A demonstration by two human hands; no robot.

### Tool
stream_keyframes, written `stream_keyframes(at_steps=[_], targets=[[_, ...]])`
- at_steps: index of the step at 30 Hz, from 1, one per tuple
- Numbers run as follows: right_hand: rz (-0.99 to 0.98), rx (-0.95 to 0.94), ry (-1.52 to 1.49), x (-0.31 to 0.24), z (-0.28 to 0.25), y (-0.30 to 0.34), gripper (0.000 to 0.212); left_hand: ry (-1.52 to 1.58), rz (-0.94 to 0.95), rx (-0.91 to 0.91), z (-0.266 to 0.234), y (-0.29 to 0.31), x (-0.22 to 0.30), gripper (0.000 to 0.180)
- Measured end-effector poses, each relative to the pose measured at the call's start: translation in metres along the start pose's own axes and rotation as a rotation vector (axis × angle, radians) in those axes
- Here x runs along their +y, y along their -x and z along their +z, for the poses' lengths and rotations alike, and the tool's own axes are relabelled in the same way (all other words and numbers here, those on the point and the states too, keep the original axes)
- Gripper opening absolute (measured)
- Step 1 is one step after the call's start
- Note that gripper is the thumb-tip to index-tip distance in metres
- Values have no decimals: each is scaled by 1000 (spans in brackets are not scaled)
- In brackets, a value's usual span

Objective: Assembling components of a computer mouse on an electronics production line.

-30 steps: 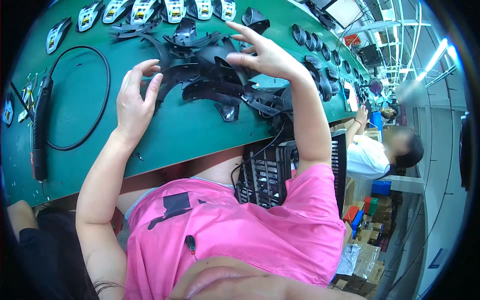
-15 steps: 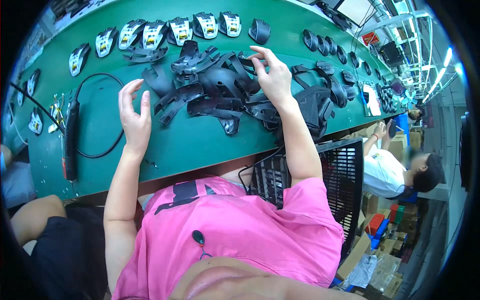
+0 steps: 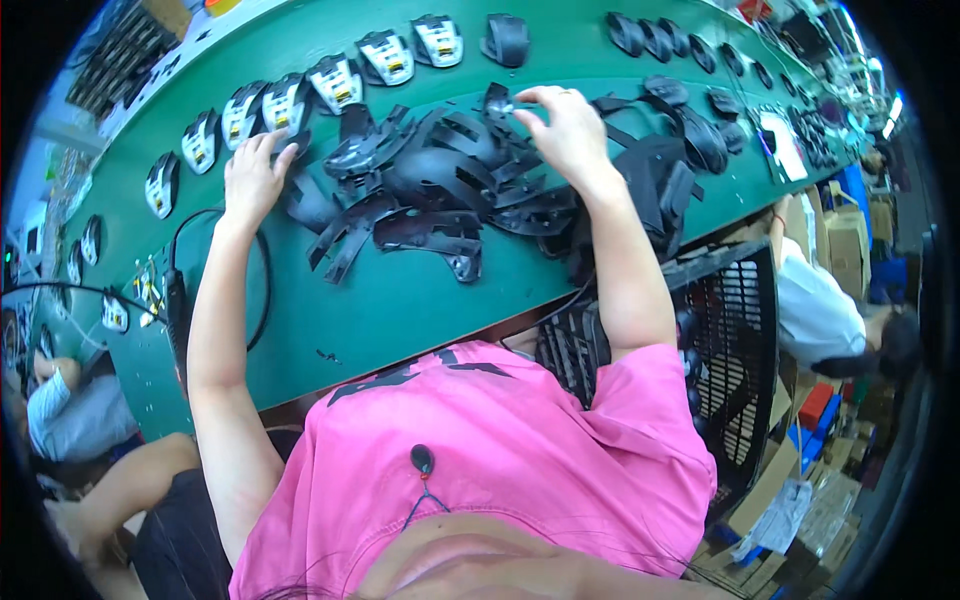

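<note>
On a green bench lies a heap of black plastic mouse shells [image 3: 440, 178], curved and slotted, overlapping one another. At the heap's upper left my left hand [image 3: 255, 178] has its thumb and fingers closed about the left end of a dark shell piece [image 3: 300, 146], which they partly cover. My right hand [image 3: 568, 132] is at the heap's upper right. Its thumb and forefinger meet the edge of a raised black shell [image 3: 496, 102]; the exact contact is small in view. Beyond the heap stands a curved row of open-topped computer mice [image 3: 336, 84], pale with yellow parts inside.
A fully black mouse [image 3: 506, 40] ends the row. More black mice [image 3: 660, 42] line the far right. A corded black tool [image 3: 176, 312] lies left, partly behind my forearm. A black bag-like item [image 3: 648, 190] lies beside the heap. A black plastic crate [image 3: 735, 370] stands right.
My left hand has moved forward to the dark shell piece and closed on it. My right hand has closed on a shell, which now stands raised. The whole view has shifted and turned.
</note>
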State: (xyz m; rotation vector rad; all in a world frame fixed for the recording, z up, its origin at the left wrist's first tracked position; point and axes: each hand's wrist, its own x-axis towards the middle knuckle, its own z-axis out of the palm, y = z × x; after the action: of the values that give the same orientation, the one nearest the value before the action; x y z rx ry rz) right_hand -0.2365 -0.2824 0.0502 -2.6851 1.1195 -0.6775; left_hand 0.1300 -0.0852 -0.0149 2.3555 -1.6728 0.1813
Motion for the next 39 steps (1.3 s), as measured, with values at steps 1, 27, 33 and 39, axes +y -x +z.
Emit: stream_keyframes(at_steps=[1, 27, 33, 39], targets=[[-15, 20, 6, 1, -1, 0, 22, 51, 73, 33, 0, 0, -5, 36], [84, -98, -5, -1, -15, 2, 23, -177, -192, -397, -4, -108, -58, 74], [22, -75, 6, -6, -17, 5, 23, -181, -264, -414, -22, -66, -143, 68], [-81, 24, 57, -2, -20, 4, 22, -69, -279, -610, -45, -55, -220, 76]])
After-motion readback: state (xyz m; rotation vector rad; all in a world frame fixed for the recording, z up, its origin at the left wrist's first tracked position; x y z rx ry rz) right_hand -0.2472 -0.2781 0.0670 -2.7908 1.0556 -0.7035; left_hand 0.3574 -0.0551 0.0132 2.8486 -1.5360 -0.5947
